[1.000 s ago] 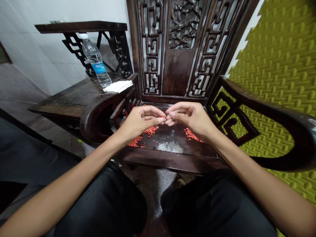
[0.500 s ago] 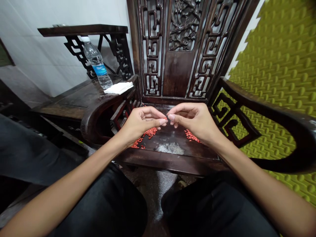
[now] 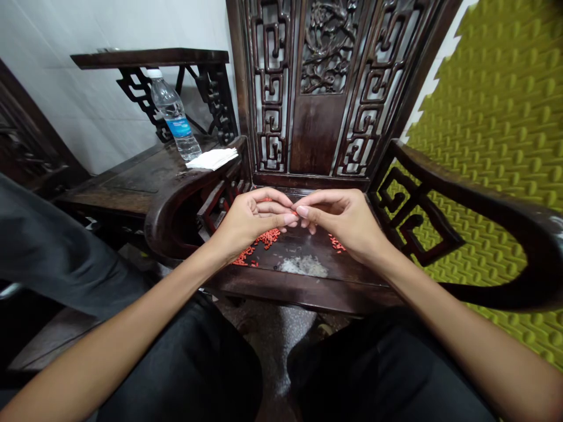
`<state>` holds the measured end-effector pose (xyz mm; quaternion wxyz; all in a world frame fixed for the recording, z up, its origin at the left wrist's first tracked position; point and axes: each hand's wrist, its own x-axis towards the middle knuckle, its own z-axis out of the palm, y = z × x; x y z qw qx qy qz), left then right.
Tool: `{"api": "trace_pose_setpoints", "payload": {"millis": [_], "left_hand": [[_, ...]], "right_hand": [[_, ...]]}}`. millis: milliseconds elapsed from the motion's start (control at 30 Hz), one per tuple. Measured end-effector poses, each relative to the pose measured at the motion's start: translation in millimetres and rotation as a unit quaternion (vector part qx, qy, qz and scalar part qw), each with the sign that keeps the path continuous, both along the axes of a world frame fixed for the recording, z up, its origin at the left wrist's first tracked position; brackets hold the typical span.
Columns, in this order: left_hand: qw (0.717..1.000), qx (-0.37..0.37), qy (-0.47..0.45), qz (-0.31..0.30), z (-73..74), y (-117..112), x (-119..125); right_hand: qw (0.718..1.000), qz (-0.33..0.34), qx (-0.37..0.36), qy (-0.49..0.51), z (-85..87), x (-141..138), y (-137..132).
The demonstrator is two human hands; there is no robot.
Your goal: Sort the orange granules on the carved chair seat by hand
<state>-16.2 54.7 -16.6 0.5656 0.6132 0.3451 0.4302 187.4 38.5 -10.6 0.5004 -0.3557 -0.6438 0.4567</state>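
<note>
A white wall (image 3: 57,99) fills the far left and an olive-green studded foam panel (image 3: 497,117) fills the right. Between them stands a dark carved wooden armchair (image 3: 316,135) with fretwork in its back and arms. Left of the chair is a dark wood desk (image 3: 132,181), carrying an upright plastic water bottle (image 3: 173,114) with a blue label and, just beside it, a folded white tissue (image 3: 212,158).

The person sits facing the chair, dark trousers (image 3: 176,363) at the bottom of the view, forearms reaching out over the chair seat (image 3: 308,246). The left hand (image 3: 250,223) and the right hand (image 3: 343,220) hover above the seat, close together. The fingers (image 3: 281,218) of the left hand curl into a narrow pinch, and the fingers (image 3: 305,211) of the right hand do the same, the two sets of tips almost meeting at the middle. Whether they hold anything cannot be told.

Small red-orange pellets (image 3: 266,239) lie scattered on the seat under the left hand, with a smaller patch of red-orange pellets (image 3: 336,244) under the right. A whitish heap (image 3: 303,266), its grains too small to make out, sits between them near the seat's front edge.
</note>
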Motion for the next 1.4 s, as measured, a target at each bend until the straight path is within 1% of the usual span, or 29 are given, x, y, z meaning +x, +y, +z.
{"api": "trace_pose_setpoints", "payload": {"millis": [233,400,600,667,767,900,967,1200,1267,1400], "left_hand": [[1.000,0.000,0.000,-0.006,0.3,0.2,-0.1],[1.000,0.005,0.001,-0.003,-1.2,0.3,-0.2],[1.000,0.005,-0.004,-0.002,-2.2,1.4,-0.1],[1.000,0.005,-0.008,-0.004,-2.4,1.6,-0.5],[1.000,0.000,-0.019,-0.010,-2.5,1.4,-1.5],[0.999,0.000,-0.028,-0.021,-2.4,1.5,-2.6],[0.999,0.005,-0.029,-0.027,-2.7,2.1,-3.0],[0.999,0.010,-0.019,-0.039,-2.6,3.3,-4.1],[0.999,0.008,-0.015,-0.040,-2.2,2.9,-4.2],[0.999,0.009,-0.014,-0.041,-2.0,2.5,-4.2]], "right_hand": [[1.000,-0.003,-0.011,0.024,-3.7,-1.5,1.0],[1.000,0.003,0.002,0.015,-2.9,-1.9,1.3],[1.000,-0.010,0.020,0.001,-4.0,-1.3,2.6],[0.999,-0.007,0.035,-0.015,-4.3,-0.6,2.9],[0.995,-0.018,0.084,-0.045,-4.6,0.9,3.0],[0.977,-0.055,0.176,-0.110,-5.1,3.1,3.0],[0.969,-0.065,0.200,-0.133,-5.2,3.5,3.0],[0.975,-0.054,0.175,-0.125,-6.0,3.4,3.4],[0.972,-0.054,0.185,-0.133,-6.1,3.9,3.7],[0.958,-0.055,0.227,-0.165,-5.0,5.4,3.6]]}}
